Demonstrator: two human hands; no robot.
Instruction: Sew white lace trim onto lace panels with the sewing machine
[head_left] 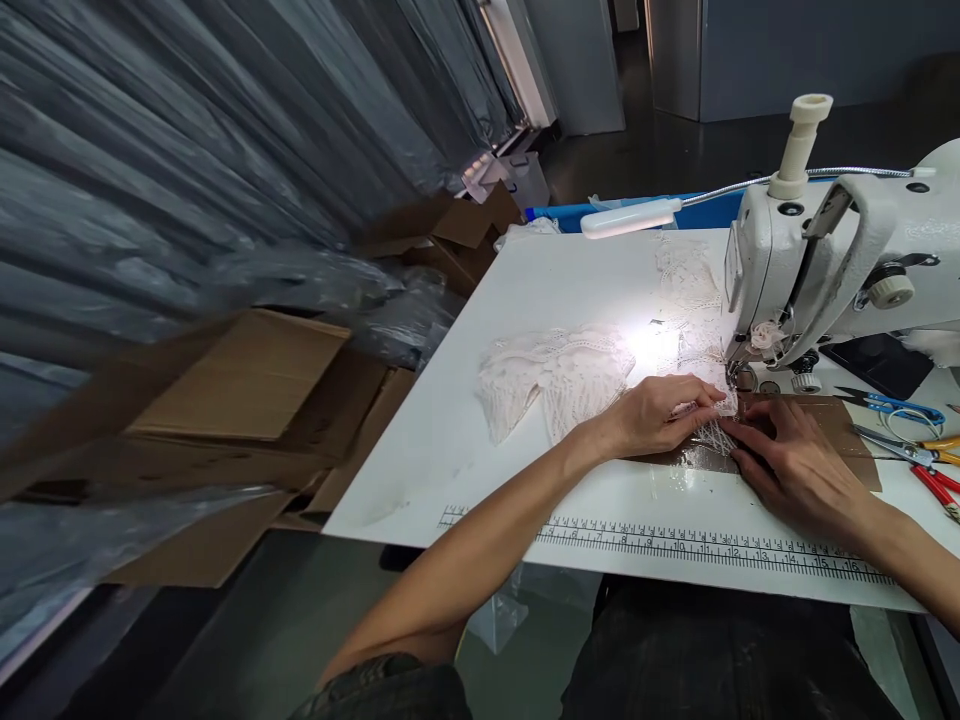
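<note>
At the needle of a white sewing machine [780, 250], a piece of white lace fabric [714, 437] lies under both hands. My left hand [664, 412] pinches the lace on its left side, thumb and fingers pressed together. From the right, my right hand [787, 460] presses its bent fingers and thumb onto the same lace, close to the left fingertips. Beneath them a brown flat sheet [840, 440] covers part of the table. Other lace pieces [562, 375] lie to the left of my left hand, and more lace [686, 275] is behind.
Blue-handled scissors [900, 405], yellow-handled snips [941, 445] and a red-handled tool [937, 490] lie at the right. A white lamp [630, 217] lights the white table [420, 470]. A printed ruler [675, 542] runs along its front edge. Cardboard boxes [247, 375] stand at the left.
</note>
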